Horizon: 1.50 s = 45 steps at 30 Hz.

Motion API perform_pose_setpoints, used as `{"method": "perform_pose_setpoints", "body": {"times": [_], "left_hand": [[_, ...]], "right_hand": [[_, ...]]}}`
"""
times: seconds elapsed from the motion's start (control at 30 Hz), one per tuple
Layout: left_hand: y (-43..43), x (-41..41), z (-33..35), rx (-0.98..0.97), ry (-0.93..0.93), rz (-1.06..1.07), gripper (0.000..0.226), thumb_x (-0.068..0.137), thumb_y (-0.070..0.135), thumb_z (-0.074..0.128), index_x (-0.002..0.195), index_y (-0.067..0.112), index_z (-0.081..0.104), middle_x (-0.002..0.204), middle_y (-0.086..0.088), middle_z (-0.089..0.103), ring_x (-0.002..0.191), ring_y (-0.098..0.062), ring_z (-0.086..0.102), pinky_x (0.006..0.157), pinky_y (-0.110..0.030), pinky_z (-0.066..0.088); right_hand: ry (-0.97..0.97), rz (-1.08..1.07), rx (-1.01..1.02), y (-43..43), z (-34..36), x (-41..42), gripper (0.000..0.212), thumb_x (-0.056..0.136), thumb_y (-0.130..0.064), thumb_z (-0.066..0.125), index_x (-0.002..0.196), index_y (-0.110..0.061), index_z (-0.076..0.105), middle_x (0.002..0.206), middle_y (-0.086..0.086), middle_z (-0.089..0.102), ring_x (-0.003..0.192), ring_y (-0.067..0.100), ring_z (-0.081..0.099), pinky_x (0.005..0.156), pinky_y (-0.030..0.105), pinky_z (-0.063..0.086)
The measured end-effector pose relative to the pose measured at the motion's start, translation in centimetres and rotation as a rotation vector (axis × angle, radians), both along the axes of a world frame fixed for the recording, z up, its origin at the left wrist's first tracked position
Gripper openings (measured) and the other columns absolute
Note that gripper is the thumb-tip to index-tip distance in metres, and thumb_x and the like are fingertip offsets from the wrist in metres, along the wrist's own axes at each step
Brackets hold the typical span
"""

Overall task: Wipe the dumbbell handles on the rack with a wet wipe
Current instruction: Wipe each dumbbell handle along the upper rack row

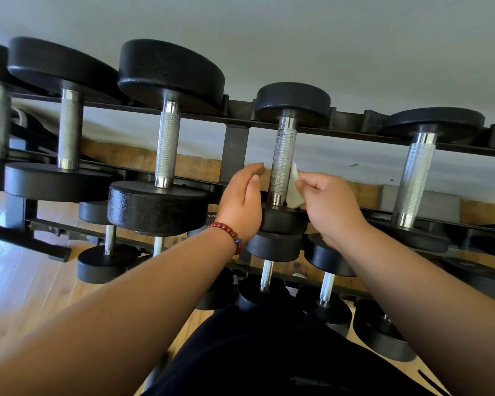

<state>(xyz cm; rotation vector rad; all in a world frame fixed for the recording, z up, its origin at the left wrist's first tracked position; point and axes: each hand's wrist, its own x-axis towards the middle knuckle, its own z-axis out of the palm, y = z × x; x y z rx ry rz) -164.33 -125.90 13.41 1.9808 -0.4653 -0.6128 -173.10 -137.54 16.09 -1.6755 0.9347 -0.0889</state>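
Note:
Several black dumbbells with knurled steel handles lie across the top tier of a dark rack (pixel 236 144). One small dumbbell has its handle (pixel 283 158) between my two hands. My right hand (pixel 326 204) pinches a folded white wet wipe (pixel 293 188) against the right side of that handle, low down near the front weight. My left hand (pixel 243 198), with a red bead bracelet on the wrist, hovers just left of the handle with fingers relaxed and holding nothing.
Neighbouring handles stand to the left (pixel 167 144) and right (pixel 415 172) on the same tier. Smaller dumbbells (pixel 266 274) fill the lower tiers. A white wall rises behind the rack. Wooden floor (pixel 20 281) lies at the left.

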Motion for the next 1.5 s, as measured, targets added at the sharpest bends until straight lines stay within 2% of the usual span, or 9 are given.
{"method": "perform_pose_setpoints", "body": {"times": [0.2,0.27,0.37,0.43,0.53,0.7,0.87,1.17,1.5], "left_hand": [[0.0,0.4,0.5,0.011,0.078,-0.047,0.036,0.104,0.025,0.035,0.138,0.020,0.048,0.136,0.005,0.052,0.123,-0.004,0.047,0.103,-0.017,0.037],[0.0,0.6,1.0,0.005,0.128,-0.069,0.038,0.104,0.029,0.038,0.141,0.021,0.045,0.139,0.005,0.051,0.122,-0.001,0.046,0.095,-0.005,0.036],[-0.2,1.1,2.1,-0.086,0.187,-0.038,0.043,0.098,0.046,0.043,0.137,0.028,0.048,0.137,0.009,0.054,0.124,-0.001,0.048,0.096,-0.008,0.036],[-0.5,1.8,2.9,-0.133,0.246,-0.016,0.037,0.090,0.059,0.046,0.118,0.039,0.058,0.124,0.014,0.061,0.118,-0.002,0.054,0.102,-0.025,0.042],[-0.9,2.7,3.9,-0.090,0.248,-0.059,0.012,0.094,0.043,0.057,0.092,0.036,0.067,0.091,0.017,0.069,0.093,0.000,0.064,0.092,-0.032,0.051],[-1.1,4.5,4.0,-0.188,0.474,0.173,0.010,0.093,0.027,0.064,0.089,0.017,0.066,0.099,-0.004,0.070,0.098,-0.018,0.069,0.087,-0.033,0.057],[-2.5,7.0,3.2,-0.054,0.336,0.232,0.007,0.096,0.030,0.057,0.094,0.024,0.055,0.099,0.001,0.059,0.095,-0.012,0.061,0.083,-0.032,0.058],[-5.3,7.1,2.8,-0.158,0.622,0.043,0.015,0.100,0.027,0.051,0.104,0.017,0.061,0.114,-0.012,0.066,0.105,-0.020,0.066,0.092,-0.031,0.054],[-5.0,6.2,3.3,-0.141,0.474,-0.003,0.027,0.101,0.029,0.050,0.079,0.025,0.065,0.087,0.000,0.068,0.093,-0.016,0.066,0.094,-0.037,0.053]], "right_hand": [[-0.127,-0.171,0.130,-0.5,0.5,-0.6,0.025,0.100,-0.015,0.051,0.103,-0.031,0.070,0.094,-0.021,0.062,0.097,0.009,0.062,0.089,0.034,0.056],[-0.211,-0.211,0.130,-0.3,1.1,-0.3,0.032,0.101,-0.013,0.048,0.092,-0.039,0.065,0.094,-0.022,0.061,0.095,0.006,0.061,0.081,0.025,0.056],[-0.237,-0.217,0.176,0.4,1.7,0.9,0.025,0.101,-0.014,0.048,0.107,-0.027,0.068,0.106,-0.011,0.066,0.101,0.010,0.063,0.081,0.027,0.057],[-0.235,-0.246,0.198,0.7,1.8,1.7,0.023,0.099,-0.016,0.052,0.113,-0.021,0.070,0.109,-0.005,0.068,0.101,0.012,0.065,0.080,0.030,0.059],[-0.237,-0.294,0.115,1.3,2.1,2.5,0.018,0.098,-0.018,0.055,0.104,-0.028,0.068,0.099,-0.013,0.067,0.087,-0.003,0.063,0.062,0.010,0.051],[-0.152,-0.243,-0.183,1.9,1.6,2.9,0.030,0.098,-0.023,0.054,0.127,-0.026,0.059,0.124,-0.010,0.059,0.113,0.003,0.053,0.097,0.024,0.046],[-0.018,-0.094,-0.490,3.3,0.1,2.6,0.044,0.098,-0.032,0.051,0.141,-0.024,0.043,0.139,-0.004,0.044,0.132,0.013,0.034,0.104,0.022,0.025],[0.055,-0.193,-0.393,3.5,-1.3,2.9,0.045,0.097,-0.035,0.049,0.140,-0.021,0.046,0.138,-0.003,0.049,0.133,0.016,0.039,0.106,0.031,0.033],[0.047,-0.217,-0.395,3.6,-1.5,2.7,0.038,0.095,-0.028,0.051,0.133,-0.021,0.052,0.130,-0.003,0.056,0.126,0.015,0.044,0.102,0.034,0.040]]}}
